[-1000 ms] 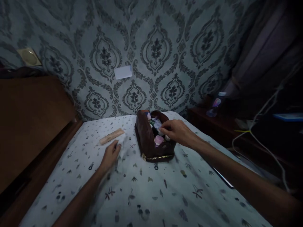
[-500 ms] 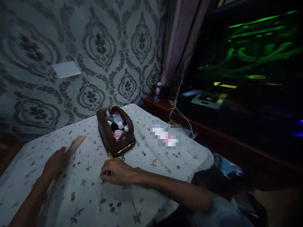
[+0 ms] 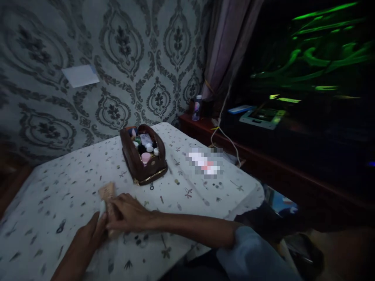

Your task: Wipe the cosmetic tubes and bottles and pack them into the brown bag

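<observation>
A flat beige tube [image 3: 107,190] with faint print stands out between my two hands, above the table. My left hand [image 3: 91,234] is closed around its lower part. My right hand [image 3: 129,212] has its fingers closed over the tube's middle from the right. Something whitish shows beside my left fingertips; I cannot make out what it is. Beyond my hands, an open brown zip bag [image 3: 131,164] sits on the table, filled with small bottles, a white tube and a pink-lidded jar [image 3: 145,157].
A patterned white cloth covers the table [image 3: 73,171]. Right of the bag lies a blurred-out white and pink item [image 3: 203,162]. A small bottle [image 3: 197,108] stands on a red-brown ledge by the curtain, with a white cable [image 3: 225,136] hanging nearby.
My left hand has brought the beige tube rightward and nearer to me. My right hand has moved left and closed on it. The bag stays in place.
</observation>
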Action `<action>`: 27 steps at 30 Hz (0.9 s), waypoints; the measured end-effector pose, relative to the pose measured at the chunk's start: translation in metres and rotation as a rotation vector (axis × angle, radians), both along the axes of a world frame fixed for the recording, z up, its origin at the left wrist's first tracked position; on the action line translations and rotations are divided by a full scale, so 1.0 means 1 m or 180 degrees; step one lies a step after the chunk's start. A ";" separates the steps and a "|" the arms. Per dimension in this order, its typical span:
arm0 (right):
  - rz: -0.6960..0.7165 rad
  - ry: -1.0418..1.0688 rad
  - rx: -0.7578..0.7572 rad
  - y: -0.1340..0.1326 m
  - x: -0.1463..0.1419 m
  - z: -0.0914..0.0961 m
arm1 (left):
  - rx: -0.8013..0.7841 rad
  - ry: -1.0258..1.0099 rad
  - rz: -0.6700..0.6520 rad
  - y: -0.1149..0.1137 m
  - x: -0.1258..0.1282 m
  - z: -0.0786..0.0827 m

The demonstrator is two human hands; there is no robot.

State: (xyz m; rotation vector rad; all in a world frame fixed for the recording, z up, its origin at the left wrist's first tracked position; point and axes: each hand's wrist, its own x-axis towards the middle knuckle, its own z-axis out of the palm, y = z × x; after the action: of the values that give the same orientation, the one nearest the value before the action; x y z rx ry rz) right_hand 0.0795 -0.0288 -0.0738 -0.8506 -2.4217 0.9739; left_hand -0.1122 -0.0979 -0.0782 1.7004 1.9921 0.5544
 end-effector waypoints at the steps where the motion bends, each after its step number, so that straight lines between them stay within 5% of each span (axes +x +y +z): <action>1: -0.0061 0.0028 -0.0015 -0.001 0.001 0.000 | 0.0009 -0.0205 -0.0062 -0.008 0.005 0.006; 9: -0.0131 0.0178 0.0185 -0.017 0.001 -0.011 | 0.0889 0.0388 0.0244 -0.035 0.006 0.037; 15: -0.0239 0.0823 -0.0075 -0.011 0.004 -0.025 | 0.1634 0.0601 -0.0080 -0.040 0.019 0.027; 21: -0.0502 0.0650 -0.0620 -0.009 0.008 -0.026 | 0.2227 0.1122 -0.0648 -0.031 0.049 0.007; 27: -0.0687 0.0744 -0.0726 -0.009 0.009 -0.026 | 0.1868 0.1667 -0.0702 -0.016 0.061 -0.006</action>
State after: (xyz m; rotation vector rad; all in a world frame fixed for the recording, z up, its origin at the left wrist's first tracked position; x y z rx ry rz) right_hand 0.0888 -0.0373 -0.0999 -0.9908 -2.0037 1.2056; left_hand -0.0512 -0.1139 -0.0837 2.6104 2.0538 0.7179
